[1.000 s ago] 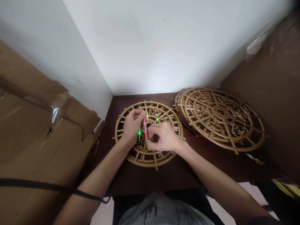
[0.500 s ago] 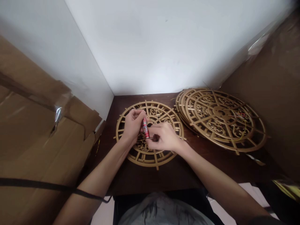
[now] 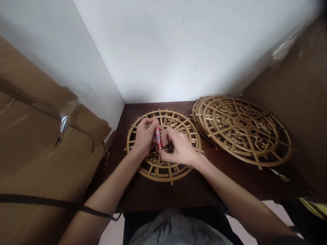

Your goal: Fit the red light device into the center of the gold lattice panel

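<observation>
In the head view, my left hand [image 3: 146,135] pinches the upper end of a small red printed cylinder [image 3: 158,139] with silvery bands. Whether it is a battery or a tube is too small to tell. Against the cylinder's right side and lower end rest the curled fingers and thumb tip of my right hand [image 3: 180,146]. A thin light line, perhaps a wire, shows between those fingers. Below both hands lies a round gold openwork disc [image 3: 153,173] with scrolls and spokes, flat on the dark table [image 3: 199,194]; the hands hide part of its middle.
Several similar gold discs [image 3: 245,129] are stacked at the right, with thin coloured wires on the top one. A small brush [image 3: 281,175] lies beside them. Cardboard [image 3: 38,143] stands along the left, and a black cord [image 3: 56,203] crosses my left forearm.
My right fingers have drawn back slightly from the red cylinder and curled, with the thumb still at its lower end. My left hand keeps its pinch in nearly the same place.
</observation>
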Available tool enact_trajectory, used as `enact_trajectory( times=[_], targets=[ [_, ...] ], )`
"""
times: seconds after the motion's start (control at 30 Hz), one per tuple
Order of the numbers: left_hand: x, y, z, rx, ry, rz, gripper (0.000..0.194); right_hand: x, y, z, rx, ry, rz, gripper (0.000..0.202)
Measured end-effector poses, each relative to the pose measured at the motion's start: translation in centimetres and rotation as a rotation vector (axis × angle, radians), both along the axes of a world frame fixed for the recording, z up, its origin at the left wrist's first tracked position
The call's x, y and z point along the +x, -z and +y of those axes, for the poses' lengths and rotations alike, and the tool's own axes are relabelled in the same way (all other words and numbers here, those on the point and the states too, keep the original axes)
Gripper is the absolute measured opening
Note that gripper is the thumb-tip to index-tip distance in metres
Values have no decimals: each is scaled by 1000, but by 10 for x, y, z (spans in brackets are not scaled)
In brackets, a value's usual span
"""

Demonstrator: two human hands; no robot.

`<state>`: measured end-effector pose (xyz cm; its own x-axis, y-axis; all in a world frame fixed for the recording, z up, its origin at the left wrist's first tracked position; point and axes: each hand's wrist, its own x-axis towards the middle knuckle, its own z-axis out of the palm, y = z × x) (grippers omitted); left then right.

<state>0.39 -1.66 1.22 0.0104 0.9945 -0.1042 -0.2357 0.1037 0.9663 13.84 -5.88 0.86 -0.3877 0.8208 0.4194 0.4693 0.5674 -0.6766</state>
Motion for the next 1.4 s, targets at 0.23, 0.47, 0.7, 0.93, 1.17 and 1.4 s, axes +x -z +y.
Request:
enact_trajectory(
  times=[0.23,0.47,0.7,0.93,1.17,1.4],
  targets=[
    [1,2,0,41,37,11,15,2,4,4,122,-134,-25,22],
    [0,-3,0,3,18,-12,14,3,2,0,94,-146,129,23],
    [-2,-2,0,-16,44,25,17,8,-4,5,181,119,267,13],
    [-2,-2,1,-4,28,25,16,14,-4,9,183,11,224,29],
    [-3,-1,2,7,32,23,14,17,5,14,211,-112,-90,34],
    [-2,-5,0,-14,15,2,13,18,11,17,134,42,-238,33]
  ],
)
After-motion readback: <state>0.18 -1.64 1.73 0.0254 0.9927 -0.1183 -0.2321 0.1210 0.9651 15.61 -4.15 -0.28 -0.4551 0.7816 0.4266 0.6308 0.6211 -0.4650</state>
